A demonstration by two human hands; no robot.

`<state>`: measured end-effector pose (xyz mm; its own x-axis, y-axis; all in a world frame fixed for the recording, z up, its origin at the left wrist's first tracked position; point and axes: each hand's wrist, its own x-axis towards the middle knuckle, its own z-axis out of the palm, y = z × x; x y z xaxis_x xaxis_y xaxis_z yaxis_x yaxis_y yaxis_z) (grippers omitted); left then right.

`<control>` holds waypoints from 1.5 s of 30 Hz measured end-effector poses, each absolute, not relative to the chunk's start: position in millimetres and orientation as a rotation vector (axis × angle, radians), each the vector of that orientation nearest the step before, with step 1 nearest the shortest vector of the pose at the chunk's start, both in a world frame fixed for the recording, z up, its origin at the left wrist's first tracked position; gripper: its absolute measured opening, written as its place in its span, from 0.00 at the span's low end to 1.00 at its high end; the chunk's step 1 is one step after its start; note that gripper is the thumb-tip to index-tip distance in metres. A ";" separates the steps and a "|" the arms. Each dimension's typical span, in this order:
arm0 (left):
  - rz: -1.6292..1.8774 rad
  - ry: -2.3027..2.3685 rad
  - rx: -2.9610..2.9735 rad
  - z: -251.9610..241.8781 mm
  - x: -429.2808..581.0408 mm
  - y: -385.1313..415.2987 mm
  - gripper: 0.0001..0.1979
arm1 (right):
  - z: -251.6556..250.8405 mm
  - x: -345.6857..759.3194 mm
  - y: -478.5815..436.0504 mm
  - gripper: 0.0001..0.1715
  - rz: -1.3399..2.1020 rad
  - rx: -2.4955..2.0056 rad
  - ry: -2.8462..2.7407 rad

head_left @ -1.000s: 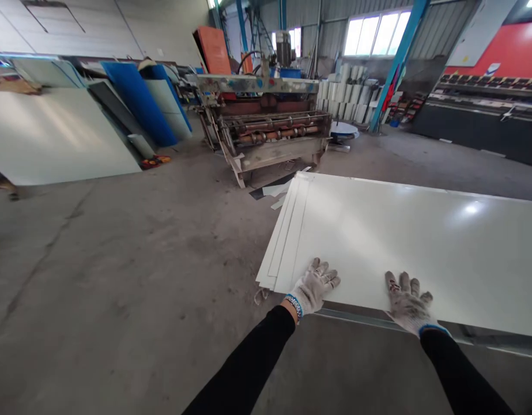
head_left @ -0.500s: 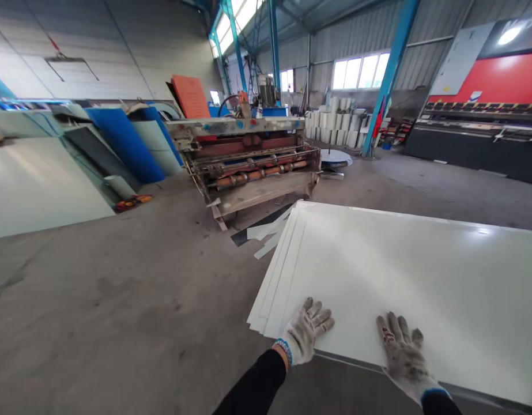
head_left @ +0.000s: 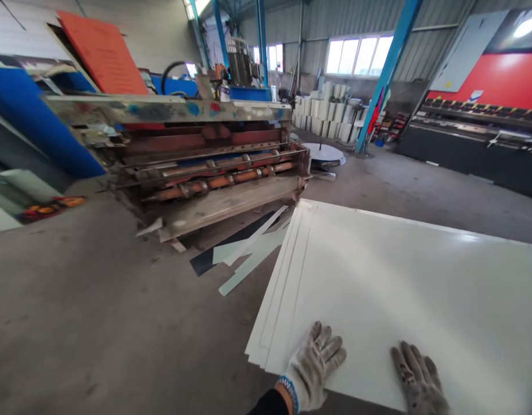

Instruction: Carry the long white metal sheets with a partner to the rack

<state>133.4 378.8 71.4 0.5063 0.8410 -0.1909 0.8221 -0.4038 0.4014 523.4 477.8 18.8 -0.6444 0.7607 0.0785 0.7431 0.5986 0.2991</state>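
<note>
Head view, hands (head_left: 365, 372) flat on sheet (head_left: 404, 288)

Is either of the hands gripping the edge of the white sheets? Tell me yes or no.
No. The left hand and right hand lie flat, fingers spread, on the top white sheet.

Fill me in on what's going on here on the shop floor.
A person in knit work gloves has the left hand and the right hand laid flat, fingers spread, on the near edge of the top white sheet of a stack. The lower sheets jut out in steps at the stack's left side. Ahead stands a worn roller machine, with loose offcut strips on the concrete floor between it and the stack.
</note>
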 end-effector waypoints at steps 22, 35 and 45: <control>-0.240 1.327 2.210 80.8 42.7 640.7 0.55 | 87.7 371.4 698.3 0.70 0.068 1.427 2.236; -0.012 1.282 2.365 80.7 15.9 797.2 0.51 | 92.5 391.5 848.2 0.65 0.107 1.430 2.527; 0.022 1.262 2.364 95.2 17.2 934.9 0.49 | 84.1 407.8 977.1 0.58 0.292 1.436 2.729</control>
